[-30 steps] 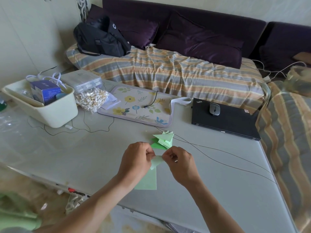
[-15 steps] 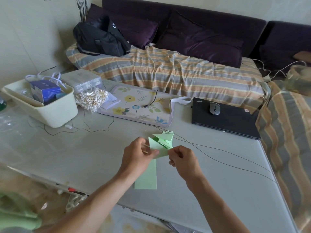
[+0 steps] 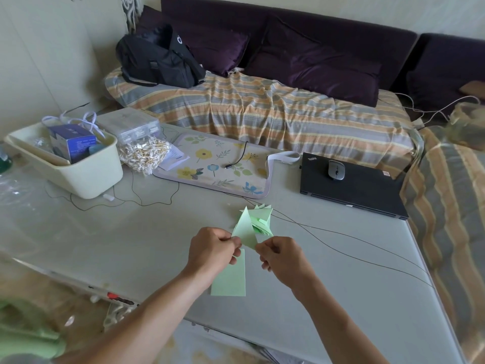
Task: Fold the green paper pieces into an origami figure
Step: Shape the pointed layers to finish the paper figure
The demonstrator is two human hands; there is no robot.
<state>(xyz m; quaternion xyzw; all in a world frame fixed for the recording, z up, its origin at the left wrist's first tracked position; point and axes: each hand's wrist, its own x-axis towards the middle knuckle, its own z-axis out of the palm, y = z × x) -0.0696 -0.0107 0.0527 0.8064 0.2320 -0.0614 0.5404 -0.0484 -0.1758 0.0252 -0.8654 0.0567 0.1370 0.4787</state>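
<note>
While the table [image 3: 131,245] is filling most of the frame, the sofa [image 3: 262,116] is stretching across the top, the bin [image 3: 86,174] sitting at left, the laptop [image 3: 362,190] at right. Centre frame, both hands are working: the left hand [image 3: 212,252] is pinching the triangle [image 3: 245,232] at its lower left corner, the right hand [image 3: 282,260] pinching the lower right, holding it up off the surface. Just behind, the pile [image 3: 262,219] of folded units is waiting; below the left hand, the sheet [image 3: 231,279] is lying flat near the table's front edge. That paper is looking light, thin and easily creased, so corners and edges seem the places to grip. Open room is lying lower right, though a cable [image 3: 354,248] is trailing across it.
</note>
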